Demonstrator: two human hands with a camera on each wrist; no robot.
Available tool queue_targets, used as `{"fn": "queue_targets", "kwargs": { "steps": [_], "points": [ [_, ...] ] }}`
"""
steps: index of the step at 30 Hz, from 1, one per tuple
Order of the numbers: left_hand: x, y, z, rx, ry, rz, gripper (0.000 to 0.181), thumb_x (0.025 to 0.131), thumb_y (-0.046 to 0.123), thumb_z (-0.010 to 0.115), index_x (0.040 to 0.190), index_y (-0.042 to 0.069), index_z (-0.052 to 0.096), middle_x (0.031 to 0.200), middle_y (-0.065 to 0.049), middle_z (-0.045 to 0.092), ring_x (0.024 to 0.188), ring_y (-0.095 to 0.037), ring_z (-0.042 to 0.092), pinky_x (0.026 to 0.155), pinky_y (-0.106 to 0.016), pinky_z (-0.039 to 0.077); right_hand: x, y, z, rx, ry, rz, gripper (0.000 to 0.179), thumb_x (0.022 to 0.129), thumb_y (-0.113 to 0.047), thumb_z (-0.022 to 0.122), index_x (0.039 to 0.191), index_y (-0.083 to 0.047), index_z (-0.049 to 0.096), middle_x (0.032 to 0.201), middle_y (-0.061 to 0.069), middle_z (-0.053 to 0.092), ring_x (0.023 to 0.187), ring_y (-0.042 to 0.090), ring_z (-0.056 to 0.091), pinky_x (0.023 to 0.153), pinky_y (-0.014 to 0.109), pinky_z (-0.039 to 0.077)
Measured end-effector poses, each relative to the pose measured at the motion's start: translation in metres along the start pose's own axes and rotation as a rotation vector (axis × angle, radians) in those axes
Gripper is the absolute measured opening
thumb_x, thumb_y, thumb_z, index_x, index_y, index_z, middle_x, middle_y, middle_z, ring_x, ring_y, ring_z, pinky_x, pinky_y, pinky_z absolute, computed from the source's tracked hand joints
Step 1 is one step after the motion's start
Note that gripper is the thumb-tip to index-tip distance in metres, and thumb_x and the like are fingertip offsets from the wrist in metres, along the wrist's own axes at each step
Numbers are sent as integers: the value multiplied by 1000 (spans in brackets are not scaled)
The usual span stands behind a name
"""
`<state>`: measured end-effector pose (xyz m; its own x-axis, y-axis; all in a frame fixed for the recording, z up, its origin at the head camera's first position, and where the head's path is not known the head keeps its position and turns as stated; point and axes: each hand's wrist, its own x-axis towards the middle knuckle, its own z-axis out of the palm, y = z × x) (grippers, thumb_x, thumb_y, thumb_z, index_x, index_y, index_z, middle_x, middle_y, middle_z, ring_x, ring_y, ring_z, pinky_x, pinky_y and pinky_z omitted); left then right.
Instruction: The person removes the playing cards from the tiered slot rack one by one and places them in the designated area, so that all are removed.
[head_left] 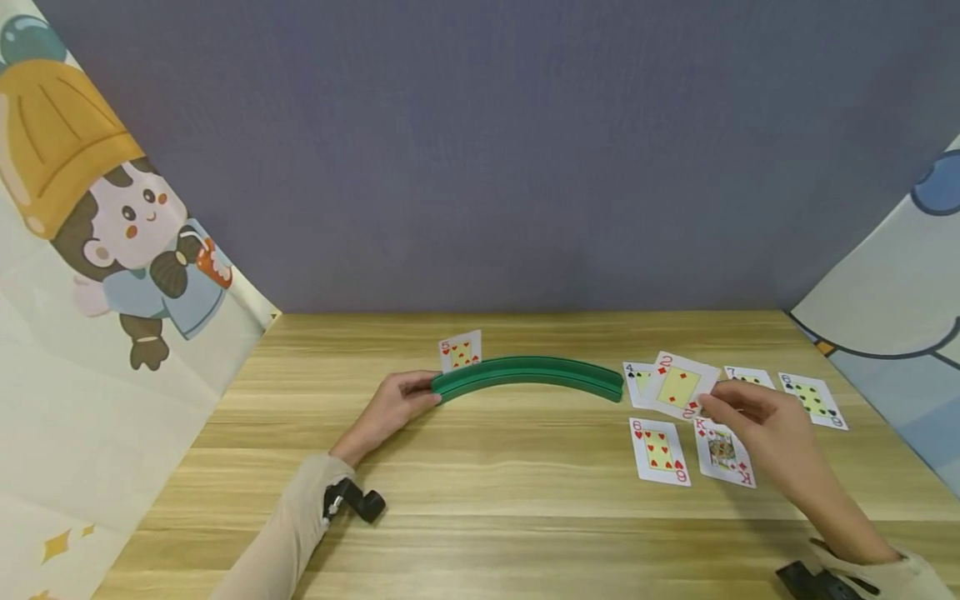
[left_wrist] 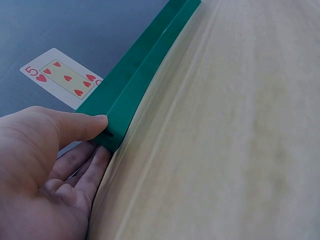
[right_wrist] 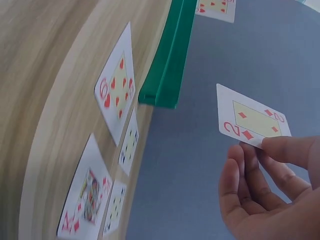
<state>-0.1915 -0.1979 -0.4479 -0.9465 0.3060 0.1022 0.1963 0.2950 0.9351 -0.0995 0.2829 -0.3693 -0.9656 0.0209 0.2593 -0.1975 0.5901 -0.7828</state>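
Observation:
A curved green playing-card holder [head_left: 528, 371] rests on the table. My left hand [head_left: 392, 414] grips its left end, thumb on the upper face and fingers at the end's underside in the left wrist view. Upright near that end stands the five of hearts [head_left: 461, 352], its lower edge hidden by the holder. My right hand [head_left: 772, 433] pinches the two of diamonds [head_left: 681, 386] by one corner, above the table and right of the holder. Behind that card, the four of spades [head_left: 636, 385] is partly covered in the head view.
Face up on the table [head_left: 480, 517] lie the six of hearts [head_left: 660, 451], the king of diamonds [head_left: 723, 452], the six of spades [head_left: 815, 400] and a black seven [head_left: 750, 377], partly behind my right hand. A dark grey wall [head_left: 510, 167] rises at the table's back edge.

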Motion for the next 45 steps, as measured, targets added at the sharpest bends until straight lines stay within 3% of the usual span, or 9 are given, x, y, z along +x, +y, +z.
{"fn": "queue_targets", "kwargs": {
  "steps": [9, 19, 24, 28, 33, 35, 38, 42, 45],
  "points": [
    [0, 3, 1, 1, 8, 3, 41, 92, 4, 70, 132, -3, 61, 123, -23, 65, 108, -32, 66, 85, -25, 55, -1, 25, -27, 81, 50, 26, 16, 96, -10, 68, 106, 2, 69, 84, -12, 73, 74, 1, 68, 67, 11, 53],
    [1, 1, 1, 14, 10, 20, 41, 92, 3, 71, 131, -3, 62, 122, -23, 66, 108, -32, 66, 86, -27, 56, -2, 66, -55, 106, 47, 215, 9, 97, -21, 68, 104, -19, 73, 85, -18, 68, 71, 6, 67, 66, 12, 52],
    [1, 0, 1, 12, 17, 5, 42, 91, 3, 71, 131, -3, 62, 122, -23, 66, 108, -32, 66, 87, -27, 56, -3, 88, -63, 7, 19, 297, 35, 99, -35, 63, 118, -6, 67, 97, -27, 56, 76, -1, 64, 65, 17, 54],
    [1, 1, 1, 7, 18, 3, 42, 91, 3, 71, 131, -4, 61, 122, -23, 66, 108, -32, 66, 87, -27, 56, -1, 104, -70, -59, -27, 351, 66, 101, -42, 57, 135, 13, 50, 111, -10, 53, 79, -9, 57, 66, 19, 55],
    [2, 1, 1, 16, 16, 21, 43, 91, 3, 71, 132, -5, 60, 122, -25, 65, 107, -32, 66, 86, -27, 55, 0, 124, -81, -115, -93, 395, 73, 103, -45, 50, 140, 17, 41, 131, 29, 45, 79, -17, 45, 64, 17, 53],
    [2, 1, 1, 17, 17, 16, 43, 91, 3, 71, 132, -4, 61, 122, -23, 66, 107, -31, 66, 86, -26, 55, -1, 131, -83, -127, -99, 401, 72, 103, -44, 50, 139, 18, 42, 134, 33, 42, 79, -19, 42, 63, 17, 53],
    [3, 1, 1, 18, 17, 10, 42, 91, 4, 71, 132, -3, 61, 122, -23, 66, 108, -31, 66, 86, -26, 55, -1, 141, -85, -127, -94, 403, 70, 102, -42, 53, 136, 19, 45, 124, 25, 51, 77, -20, 43, 64, 17, 54],
    [3, 2, 1, 23, 19, 8, 42, 91, 4, 71, 131, -4, 61, 123, -23, 66, 108, -32, 66, 87, -27, 55, -2, 150, -90, -98, -100, 418, 67, 99, -42, 60, 131, 17, 53, 106, -18, 55, 78, -19, 47, 65, 19, 55],
    [3, 2, 1, 21, 16, 19, 42, 92, 4, 71, 131, -6, 60, 123, -25, 65, 109, -34, 65, 87, -27, 55, -2, 153, -93, -98, -172, 431, 65, 100, -41, 59, 131, 16, 54, 116, -6, 61, 79, -9, 54, 66, 24, 56]
  ]
}}
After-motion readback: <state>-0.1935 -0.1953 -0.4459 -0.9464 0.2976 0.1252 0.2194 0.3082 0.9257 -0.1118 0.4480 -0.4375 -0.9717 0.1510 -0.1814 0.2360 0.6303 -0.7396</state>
